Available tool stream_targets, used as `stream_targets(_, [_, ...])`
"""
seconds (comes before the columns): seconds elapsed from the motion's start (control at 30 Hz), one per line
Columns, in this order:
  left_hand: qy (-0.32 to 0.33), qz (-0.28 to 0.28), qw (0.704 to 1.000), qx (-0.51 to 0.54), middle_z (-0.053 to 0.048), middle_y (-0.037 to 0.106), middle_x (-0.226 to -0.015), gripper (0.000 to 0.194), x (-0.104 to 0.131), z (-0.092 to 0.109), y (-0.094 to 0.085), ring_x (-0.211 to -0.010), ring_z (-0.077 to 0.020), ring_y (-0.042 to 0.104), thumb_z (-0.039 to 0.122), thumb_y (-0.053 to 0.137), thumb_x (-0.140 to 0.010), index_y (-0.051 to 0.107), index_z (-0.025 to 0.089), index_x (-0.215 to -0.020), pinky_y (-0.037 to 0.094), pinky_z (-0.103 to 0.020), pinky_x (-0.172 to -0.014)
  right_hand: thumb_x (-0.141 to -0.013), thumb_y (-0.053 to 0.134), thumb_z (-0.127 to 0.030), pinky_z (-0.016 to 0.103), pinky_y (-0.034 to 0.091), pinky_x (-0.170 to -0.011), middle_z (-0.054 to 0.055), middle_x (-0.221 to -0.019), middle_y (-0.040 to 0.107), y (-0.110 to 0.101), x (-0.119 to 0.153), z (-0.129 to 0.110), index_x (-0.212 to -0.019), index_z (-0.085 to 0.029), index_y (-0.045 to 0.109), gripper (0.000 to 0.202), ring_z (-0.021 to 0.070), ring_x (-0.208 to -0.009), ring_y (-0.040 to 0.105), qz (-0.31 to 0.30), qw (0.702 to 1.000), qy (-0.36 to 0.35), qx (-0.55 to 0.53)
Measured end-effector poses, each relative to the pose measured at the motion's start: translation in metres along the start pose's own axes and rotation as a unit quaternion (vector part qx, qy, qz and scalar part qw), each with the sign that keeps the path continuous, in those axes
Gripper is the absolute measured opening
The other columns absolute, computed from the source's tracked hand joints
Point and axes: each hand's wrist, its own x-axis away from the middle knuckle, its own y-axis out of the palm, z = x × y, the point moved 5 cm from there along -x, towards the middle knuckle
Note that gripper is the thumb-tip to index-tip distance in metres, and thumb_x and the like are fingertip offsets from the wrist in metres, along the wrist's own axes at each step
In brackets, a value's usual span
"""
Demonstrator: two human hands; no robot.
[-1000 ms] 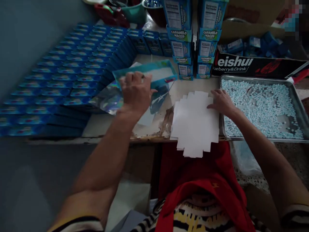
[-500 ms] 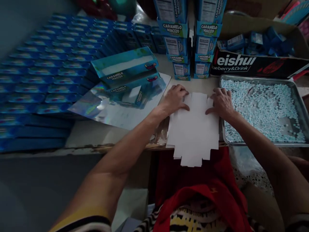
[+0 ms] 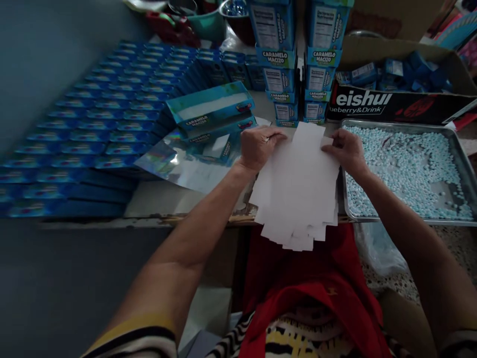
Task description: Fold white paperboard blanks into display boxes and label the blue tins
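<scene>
White flat box blanks (image 3: 298, 184) lie stacked in front of me, their notched near ends hanging over the table edge. The top blank is turned slightly against those below. My left hand (image 3: 261, 145) pinches its far left flap between thumb and fingers. On the far right, my right hand (image 3: 347, 151) pinches a small side flap of the same blank. Just left of my left hand lie a shiny holographic sheet (image 3: 167, 161) and blue display boxes (image 3: 212, 107) marked Caramelo Macizo.
A metal tray (image 3: 410, 220) of small pale-blue candies stands at right. Behind it, a cardboard carton (image 3: 402, 107) holds small blue boxes. Two tall stacks of blue boxes (image 3: 278, 79) rise at the back. Rows of blue boxes (image 3: 93, 114) fill the left.
My hands have gone from resting spread on the stack to pinching the top blank's flaps. That blank has shifted away from me and rotated a little. The view has shifted slightly.
</scene>
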Motion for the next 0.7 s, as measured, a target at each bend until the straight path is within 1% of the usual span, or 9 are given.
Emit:
stream_targets(0.07, [-0.021,0.036,0.999,0.017,-0.003,0.081,-0.086,0.006,0.001,-0.002,-0.006,-0.089,-0.0208,0.074,0.028,0.078,-0.085,0.079,0.025,-0.079,0.055,-0.035,-0.089,-0.069,0.083,-0.034,0.027,0.043,-0.064,-0.005,-0.072,0.059,0.003,-0.001,0.002,-0.084,-0.022,0.065,0.026,0.013,-0.069,0.054,-0.009,0.998,0.034,-0.059])
stream_targets(0.13, [-0.046,0.045,0.997,0.033,0.0,0.077,-0.076,0.007,0.0,-0.005,-0.013,-0.073,-0.0161,0.067,0.028,0.078,-0.083,0.075,0.023,-0.078,0.052,-0.031,-0.075,-0.069,0.087,-0.042,0.029,0.049,-0.067,-0.002,-0.079,0.066,0.006,0.004,0.003,-0.092,-0.022,0.069,0.035,0.0152,-0.074,0.062,-0.06,0.985,0.074,-0.144])
stream_targets(0.23, [-0.043,0.017,0.999,0.026,0.006,0.062,-0.06,0.017,-0.005,0.001,-0.031,-0.057,-0.0105,0.05,0.029,0.081,-0.077,0.067,0.022,-0.073,0.042,-0.028,-0.062,-0.061,0.095,-0.044,0.034,0.057,-0.076,0.001,-0.092,0.075,0.006,0.027,0.0,-0.104,-0.023,0.073,0.053,0.0194,-0.082,0.071,-0.148,0.941,0.152,-0.265])
stream_targets(0.33, [-0.088,-0.017,0.991,0.097,0.004,0.062,-0.061,0.027,-0.002,0.008,-0.052,-0.058,-0.0112,0.052,0.038,0.088,-0.071,0.066,0.022,-0.071,0.043,-0.029,-0.06,-0.057,0.098,-0.035,0.037,0.061,-0.078,0.003,-0.095,0.079,0.01,0.062,0.001,-0.099,-0.021,0.075,0.049,0.0208,-0.08,0.073,-0.147,0.9,0.242,-0.332])
stream_targets(0.4, [-0.185,-0.058,0.955,0.223,-0.001,0.069,-0.07,0.034,0.014,0.008,-0.057,-0.065,-0.0154,0.062,0.048,0.089,-0.069,0.07,0.021,-0.078,0.049,-0.03,-0.061,-0.055,0.097,-0.029,0.037,0.062,-0.075,0.003,-0.092,0.08,0.021,0.085,0.004,-0.095,-0.021,0.075,0.046,0.0209,-0.076,0.073,-0.129,0.876,0.298,-0.357])
stream_targets(0.47, [-0.282,-0.079,0.889,0.353,-0.006,0.074,-0.08,0.045,0.045,0.01,-0.054,-0.077,-0.0218,0.07,0.063,0.082,-0.075,0.074,0.021,-0.089,0.056,-0.034,-0.066,-0.052,0.097,-0.024,0.038,0.063,-0.076,0.003,-0.092,0.081,0.035,0.102,0.007,-0.095,-0.022,0.076,0.048,0.0215,-0.076,0.073,-0.118,0.852,0.344,-0.377])
stream_targets(0.53, [-0.352,-0.031,0.821,0.448,-0.009,0.074,-0.083,0.054,0.082,0.012,-0.049,-0.09,-0.0275,0.074,0.074,0.066,-0.084,0.074,0.021,-0.091,0.06,-0.038,-0.071,-0.05,0.096,-0.022,0.038,0.063,-0.079,0.003,-0.093,0.082,0.047,0.114,0.009,-0.097,-0.022,0.075,0.052,0.0225,-0.08,0.074,-0.111,0.833,0.374,-0.392])
stream_targets(0.6, [-0.394,0.061,0.775,0.491,-0.006,0.068,-0.07,0.044,0.115,0.014,-0.043,-0.092,-0.0282,0.074,0.066,0.065,-0.087,0.068,0.023,-0.076,0.061,-0.037,-0.071,-0.05,0.096,-0.023,0.038,0.063,-0.079,0.003,-0.095,0.082,0.054,0.123,0.01,-0.098,-0.022,0.074,0.053,0.0227,-0.081,0.074,-0.111,0.826,0.39,-0.391])
stream_targets(0.7, [-0.407,0.133,0.75,0.505,-0.001,0.065,-0.065,0.023,0.137,0.023,-0.031,-0.087,-0.0239,0.073,0.042,0.067,-0.084,0.063,0.026,-0.069,0.06,-0.032,-0.066,-0.05,0.098,-0.023,0.036,0.064,-0.074,0.002,-0.095,0.08,0.054,0.13,0.009,-0.1,-0.023,0.071,0.058,0.0209,-0.079,0.073,-0.127,0.841,0.38,-0.363])
